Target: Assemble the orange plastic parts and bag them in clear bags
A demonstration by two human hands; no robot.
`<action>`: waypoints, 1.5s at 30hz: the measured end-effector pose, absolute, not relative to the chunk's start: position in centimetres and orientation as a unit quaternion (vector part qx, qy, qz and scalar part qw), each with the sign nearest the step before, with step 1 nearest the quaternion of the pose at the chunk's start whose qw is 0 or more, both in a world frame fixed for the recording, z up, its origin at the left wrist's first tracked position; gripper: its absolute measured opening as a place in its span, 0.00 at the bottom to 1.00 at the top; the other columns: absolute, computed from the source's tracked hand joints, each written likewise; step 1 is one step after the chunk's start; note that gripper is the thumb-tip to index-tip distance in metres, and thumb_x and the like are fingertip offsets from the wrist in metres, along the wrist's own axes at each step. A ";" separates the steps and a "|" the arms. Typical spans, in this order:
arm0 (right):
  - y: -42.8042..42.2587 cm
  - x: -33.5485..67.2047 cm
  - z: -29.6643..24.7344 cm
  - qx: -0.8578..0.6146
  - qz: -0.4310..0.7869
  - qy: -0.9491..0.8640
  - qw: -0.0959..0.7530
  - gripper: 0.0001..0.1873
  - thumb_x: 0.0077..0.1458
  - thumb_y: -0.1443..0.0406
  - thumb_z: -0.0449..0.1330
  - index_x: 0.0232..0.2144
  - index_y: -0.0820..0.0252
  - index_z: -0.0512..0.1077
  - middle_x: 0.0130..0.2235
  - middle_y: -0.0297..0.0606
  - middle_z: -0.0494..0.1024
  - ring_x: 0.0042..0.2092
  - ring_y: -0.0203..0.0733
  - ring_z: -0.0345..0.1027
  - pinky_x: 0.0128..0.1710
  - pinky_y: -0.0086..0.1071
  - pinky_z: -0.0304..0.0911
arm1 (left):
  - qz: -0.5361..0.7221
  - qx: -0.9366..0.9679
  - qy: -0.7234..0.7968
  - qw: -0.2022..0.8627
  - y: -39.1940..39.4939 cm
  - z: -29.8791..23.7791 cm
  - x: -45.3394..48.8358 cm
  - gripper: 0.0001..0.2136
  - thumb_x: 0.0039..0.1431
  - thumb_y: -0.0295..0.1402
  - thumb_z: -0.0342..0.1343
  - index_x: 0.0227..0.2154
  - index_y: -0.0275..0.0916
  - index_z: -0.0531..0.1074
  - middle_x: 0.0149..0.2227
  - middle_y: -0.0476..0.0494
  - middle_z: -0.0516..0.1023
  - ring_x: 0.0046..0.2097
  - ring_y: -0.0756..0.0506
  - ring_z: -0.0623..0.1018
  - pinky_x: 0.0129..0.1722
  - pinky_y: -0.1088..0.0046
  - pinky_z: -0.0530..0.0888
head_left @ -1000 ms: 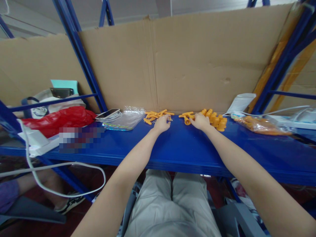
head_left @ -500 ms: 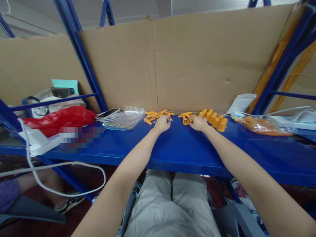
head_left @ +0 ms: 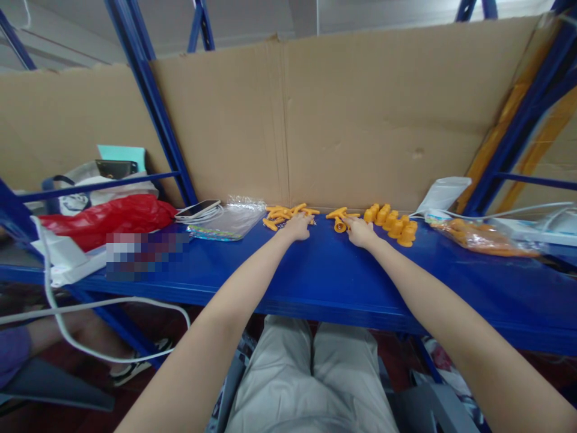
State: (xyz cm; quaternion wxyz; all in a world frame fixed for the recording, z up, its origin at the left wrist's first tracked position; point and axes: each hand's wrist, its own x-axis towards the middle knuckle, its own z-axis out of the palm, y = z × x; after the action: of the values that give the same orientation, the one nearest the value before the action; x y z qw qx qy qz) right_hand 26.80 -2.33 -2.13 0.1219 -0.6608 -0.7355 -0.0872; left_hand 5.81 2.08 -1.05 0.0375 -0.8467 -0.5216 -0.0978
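My left hand is palm down at the edge of a loose pile of orange T-shaped plastic pieces. Its fingers reach among them, partly apart, and small metallic bits show around the fingertips. Just to the right, my right hand stretches its fingers toward a smaller group of orange T-shaped pieces. An orange ring-ended part lies close to those fingertips. Beyond the right hand, several orange knob-like parts stand in rows. The undersides of both hands are hidden.
Both forearms cross the blue shelf, backed by cardboard. On the left are a clear plastic bag, a phone and a red bag. A bag of orange parts lies right. A white cable hangs at the shelf's front left.
The view has tilted slightly. My right fingers look straighter beside the orange pieces, and my left hand stays at its pile with only a small shift.
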 end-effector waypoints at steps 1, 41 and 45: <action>-2.4 26.7 -2.1 -0.655 -0.101 -0.739 0.119 0.30 0.57 0.72 0.49 0.62 0.57 0.64 0.64 0.48 0.63 0.62 0.56 0.59 0.55 0.51 0.58 | -0.074 -0.845 -0.529 0.036 2.2 -0.9 5.9 0.31 0.56 0.25 0.53 0.64 0.39 0.59 0.68 0.34 0.54 0.68 0.37 0.57 0.63 0.59 0.60; -1.0 29.3 -2.2 -0.675 -0.059 -0.712 0.185 0.27 0.59 0.60 0.54 0.59 0.61 0.67 0.60 0.49 0.69 0.60 0.57 0.62 0.57 0.52 0.59 | -0.353 -0.781 -0.512 -0.061 2.3 2.5 8.0 0.08 0.66 0.29 0.45 0.43 0.36 0.68 0.37 0.39 0.79 0.41 0.44 0.79 0.42 0.70 0.71; -0.5 29.3 -2.5 -0.633 -0.052 -0.744 0.205 0.24 0.57 0.68 0.55 0.56 0.67 0.69 0.57 0.50 0.73 0.58 0.49 0.66 0.58 0.38 0.59 | -0.344 -0.796 -0.491 -0.087 1.9 1.8 8.7 0.07 0.67 0.29 0.45 0.40 0.37 0.67 0.35 0.41 0.79 0.38 0.46 0.78 0.40 0.71 0.71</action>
State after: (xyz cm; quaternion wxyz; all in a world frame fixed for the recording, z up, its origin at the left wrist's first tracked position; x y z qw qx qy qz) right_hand 29.28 -0.49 -2.48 0.2054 -0.6333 -0.7443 -0.0522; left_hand 8.65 1.87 1.80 -0.0871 -0.7959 -0.4907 -0.3437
